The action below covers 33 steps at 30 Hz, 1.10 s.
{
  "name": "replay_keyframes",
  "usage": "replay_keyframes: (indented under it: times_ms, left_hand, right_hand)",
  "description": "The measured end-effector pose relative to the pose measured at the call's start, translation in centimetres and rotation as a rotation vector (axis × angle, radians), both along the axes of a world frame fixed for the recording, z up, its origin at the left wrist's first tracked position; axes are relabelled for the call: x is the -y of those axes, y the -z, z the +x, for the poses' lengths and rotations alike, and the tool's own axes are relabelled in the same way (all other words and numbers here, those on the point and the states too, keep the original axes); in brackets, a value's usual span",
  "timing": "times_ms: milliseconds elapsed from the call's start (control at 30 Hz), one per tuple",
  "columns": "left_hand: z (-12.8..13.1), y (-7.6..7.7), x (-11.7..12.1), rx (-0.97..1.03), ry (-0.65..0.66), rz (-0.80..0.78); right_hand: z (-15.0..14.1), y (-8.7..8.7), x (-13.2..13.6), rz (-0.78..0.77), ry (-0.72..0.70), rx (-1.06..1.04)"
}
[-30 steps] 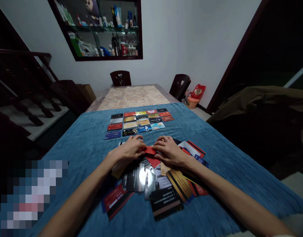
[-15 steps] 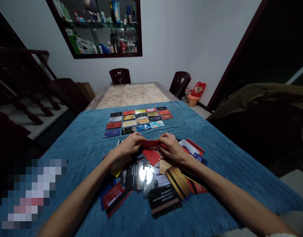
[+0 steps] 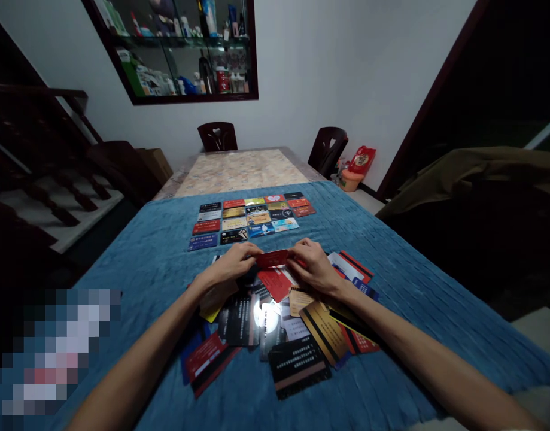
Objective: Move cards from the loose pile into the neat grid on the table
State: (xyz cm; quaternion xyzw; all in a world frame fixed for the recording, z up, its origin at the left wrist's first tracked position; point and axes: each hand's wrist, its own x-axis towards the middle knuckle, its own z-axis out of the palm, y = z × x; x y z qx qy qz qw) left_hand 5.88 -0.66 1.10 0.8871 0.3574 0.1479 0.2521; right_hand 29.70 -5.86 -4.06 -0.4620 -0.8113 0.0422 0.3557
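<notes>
Between my two hands a red plastic card (image 3: 273, 258) is held up, tilted so its face shows. My left hand (image 3: 232, 263) pinches its left end, and my right hand (image 3: 311, 265) grips the right end. Below and around them lies a loose pile of overlapping cards, among them a black card (image 3: 299, 365), a gold card (image 3: 325, 329) and a red card with a dark stripe (image 3: 212, 361). Beyond my hands, several cards lie face up in rough rows, including a blue card (image 3: 203, 240) and a red one (image 3: 206, 227). My wrists hide part of the pile.
A blue cloth (image 3: 135, 257) covers the near part of the table; its patterned top (image 3: 243, 170) shows at the far end. Dark chairs (image 3: 217, 137) stand behind it. A lit shelf cabinet (image 3: 189, 48) is set in the wall, and a railing (image 3: 36, 143) runs at left.
The red card has tipped from nearly edge-on so that more of its face shows, with its right end slightly higher. Both hands stay on it. The laid-out cards have not moved.
</notes>
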Motion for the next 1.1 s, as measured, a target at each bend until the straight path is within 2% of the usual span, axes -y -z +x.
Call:
replay_keyframes:
  times_ms: [333, 533, 700, 800, 1100]
  left_hand:
    - [0.3, -0.4, 0.5, 0.051, 0.04, 0.05]
    - [1.3, -0.8, 1.9, 0.162, 0.06, 0.22]
    - [2.1, -0.5, 3.1, 0.08, 0.057, 0.37]
    - [2.4, -0.3, 3.6, 0.03, 0.045, 0.409]
    - [3.1, 0.8, 5.0, 0.087, -0.083, 0.394]
  right_hand:
    - [-0.1, -0.7, 0.3, 0.122, -0.001, -0.023]
    - [-0.3, -1.4, 0.8, 0.219, 0.014, 0.102]
    - [-0.6, -1.9, 1.4, 0.31, -0.004, 0.136]
    - [-0.8, -2.0, 1.5, 0.363, -0.006, 0.126]
    - [0.3, -1.1, 0.8, 0.214, -0.002, 0.15]
